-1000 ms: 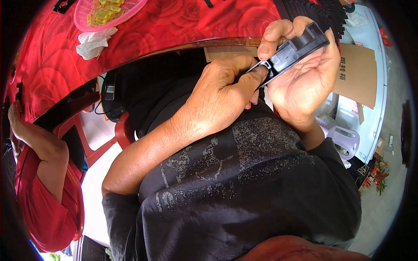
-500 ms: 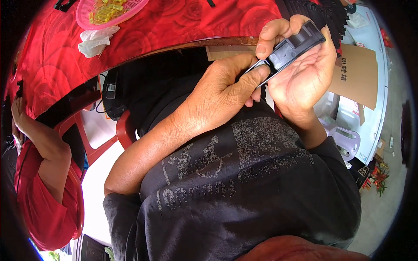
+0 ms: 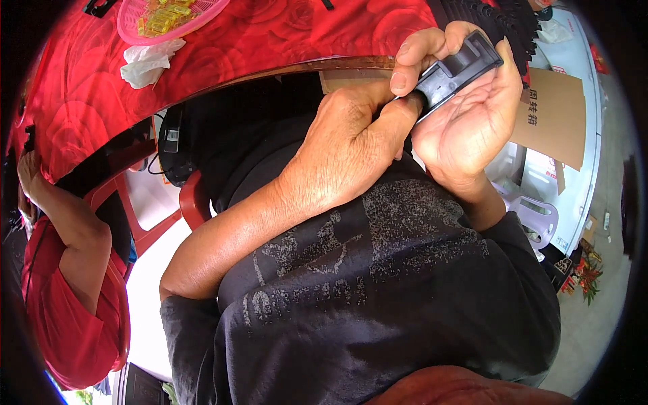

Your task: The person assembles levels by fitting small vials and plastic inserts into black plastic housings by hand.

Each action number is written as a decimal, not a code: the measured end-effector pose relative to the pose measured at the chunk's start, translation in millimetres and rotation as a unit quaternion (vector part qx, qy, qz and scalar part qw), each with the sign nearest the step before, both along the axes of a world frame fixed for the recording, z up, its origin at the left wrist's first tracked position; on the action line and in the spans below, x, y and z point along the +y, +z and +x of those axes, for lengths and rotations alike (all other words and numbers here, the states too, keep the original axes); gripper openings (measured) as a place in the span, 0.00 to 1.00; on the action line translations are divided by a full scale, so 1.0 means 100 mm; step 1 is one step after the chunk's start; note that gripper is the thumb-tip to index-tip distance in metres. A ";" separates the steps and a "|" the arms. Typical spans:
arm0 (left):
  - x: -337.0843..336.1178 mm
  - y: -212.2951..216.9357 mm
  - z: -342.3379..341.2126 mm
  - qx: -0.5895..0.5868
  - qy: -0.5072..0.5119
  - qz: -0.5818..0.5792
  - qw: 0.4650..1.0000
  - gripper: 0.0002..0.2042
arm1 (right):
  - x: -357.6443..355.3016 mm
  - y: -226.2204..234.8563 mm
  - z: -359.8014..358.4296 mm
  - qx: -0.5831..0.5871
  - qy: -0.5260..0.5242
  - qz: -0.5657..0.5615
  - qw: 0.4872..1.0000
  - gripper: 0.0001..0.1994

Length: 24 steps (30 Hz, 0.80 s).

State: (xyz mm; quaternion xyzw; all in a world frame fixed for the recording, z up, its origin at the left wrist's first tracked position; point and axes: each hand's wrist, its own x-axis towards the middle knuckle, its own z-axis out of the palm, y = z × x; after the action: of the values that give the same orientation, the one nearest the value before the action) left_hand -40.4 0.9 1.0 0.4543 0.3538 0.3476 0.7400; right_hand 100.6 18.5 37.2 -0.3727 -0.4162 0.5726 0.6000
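A long black plastic part (image 3: 442,84) with moulded recesses slants up to the right between my hands, above my lap and near the table edge. My right hand (image 3: 466,138) cradles it from behind, palm up, with curled fingertips along its upper edge and at its far end. Closed on the lower left end is my left hand (image 3: 347,148); its thumb presses into a dark recess there. The fingers and thumb of the left hand hide that end of the part.
On the red rose-patterned table (image 3: 283,37) stand a pink basket (image 3: 202,21) of yellow translucent pieces and a crumpled white tissue (image 3: 148,64). Black parts (image 3: 472,15) are heaped at the right. A cardboard box (image 3: 557,118) lies beyond my right hand; a person in red (image 3: 74,310) sits left.
My left hand has shifted slightly up and right along the part, and its thumb now covers more of the lower recess. The right hand has barely moved.
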 end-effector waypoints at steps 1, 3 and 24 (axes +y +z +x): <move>-0.02 -0.01 0.00 0.001 0.015 0.005 1.000 0.15 | 0.00 0.00 -0.01 0.000 0.001 0.000 1.000 0.23; -0.04 -0.03 0.01 0.001 0.030 0.011 0.999 0.14 | -0.01 0.01 -0.03 -0.017 0.002 0.010 1.000 0.23; -0.04 -0.09 -0.16 -0.011 -0.061 0.008 0.998 0.15 | 0.05 -0.13 0.15 0.049 0.016 -0.021 0.998 0.22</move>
State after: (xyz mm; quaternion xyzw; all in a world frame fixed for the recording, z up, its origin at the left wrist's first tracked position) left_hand -56.9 -2.7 -8.1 0.4769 0.3150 0.3096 0.7599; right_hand 115.4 23.3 23.9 -0.3496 -0.3801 0.6084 0.6027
